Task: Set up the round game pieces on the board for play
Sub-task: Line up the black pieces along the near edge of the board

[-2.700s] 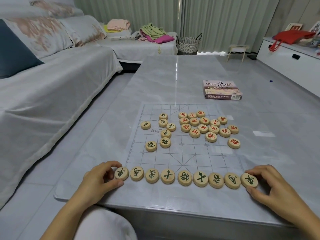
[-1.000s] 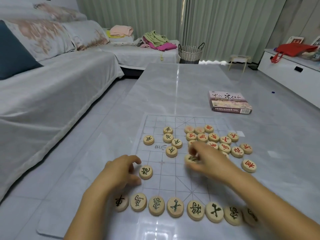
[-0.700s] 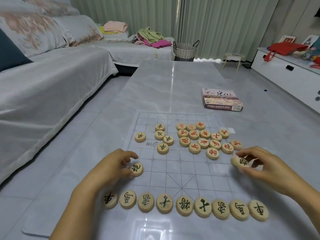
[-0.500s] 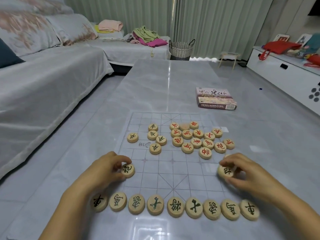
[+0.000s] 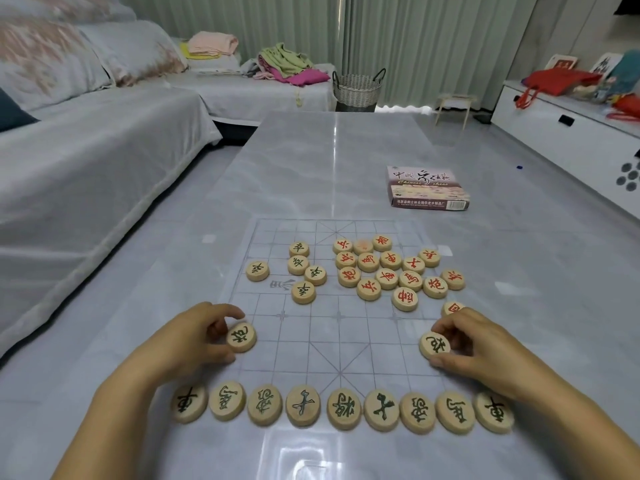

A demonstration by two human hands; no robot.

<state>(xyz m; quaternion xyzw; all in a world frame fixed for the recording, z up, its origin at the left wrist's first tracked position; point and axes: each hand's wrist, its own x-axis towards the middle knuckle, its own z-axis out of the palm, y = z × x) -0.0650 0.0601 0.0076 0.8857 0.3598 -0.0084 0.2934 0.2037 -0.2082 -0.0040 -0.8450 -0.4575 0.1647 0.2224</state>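
Observation:
A clear board sheet with a printed grid lies on the table. Several round wooden pieces with green characters form a row along its near edge. My left hand pinches a green-lettered piece on the board's left side. My right hand pinches another green-lettered piece on the right side. Several loose green pieces sit at mid-board on the left. A cluster of red-lettered pieces lies at mid-board on the right, and one red piece peeks out just beyond my right hand.
The game's box lies on the grey marble table beyond the board at the right. A covered sofa runs along the left. A wicker basket stands past the table's far end, a white cabinet at the right.
Both hands left the near row's end pieces and each took a green piece from mid-board. My right hand carried its piece to the right side; both pieces have come down nearer the row.

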